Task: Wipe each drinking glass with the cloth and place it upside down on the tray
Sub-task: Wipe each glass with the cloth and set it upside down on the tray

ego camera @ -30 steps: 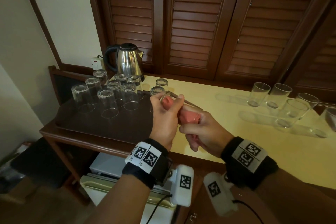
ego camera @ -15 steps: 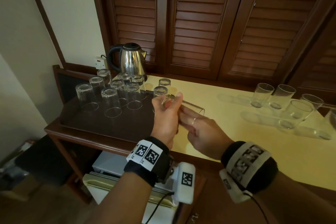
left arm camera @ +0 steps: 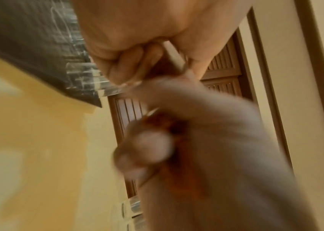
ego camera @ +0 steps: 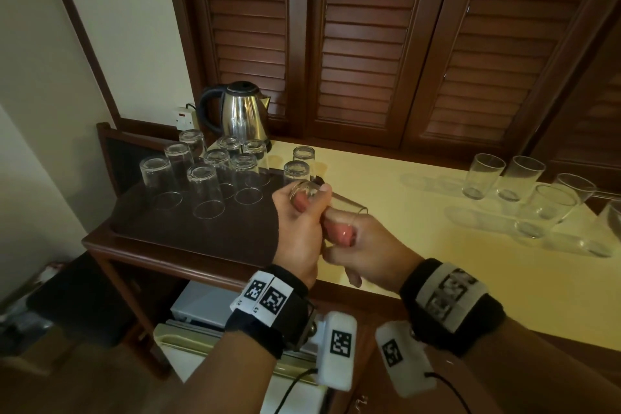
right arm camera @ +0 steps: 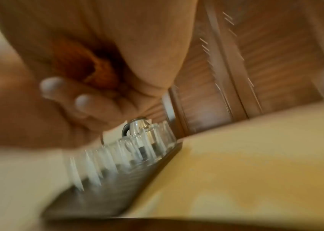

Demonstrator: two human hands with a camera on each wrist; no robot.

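Observation:
My left hand (ego camera: 302, 225) grips a clear drinking glass (ego camera: 346, 203) lying sideways in the air over the tray's right edge, its base toward the left. My right hand (ego camera: 359, 242) is curled round a pink-orange cloth (ego camera: 342, 232) held against the glass's side; the same cloth (right arm camera: 97, 70) shows bunched in the right palm. Several glasses (ego camera: 205, 191) stand upside down on the dark brown tray (ego camera: 141, 222). Several upright glasses (ego camera: 484, 175) wait at the right on the yellow counter (ego camera: 420, 228). Both wrist views are blurred.
A steel kettle (ego camera: 242, 114) stands behind the tray beside a wall socket (ego camera: 183, 118). Louvred wooden doors (ego camera: 369, 44) run along the back. A small fridge (ego camera: 201, 306) sits under the tray's shelf.
The cloth, wrapped over the glass a second ago, slipped out of sight, then shows again in my right fist. The camera has shifted slightly; the glass stays in my left hand.

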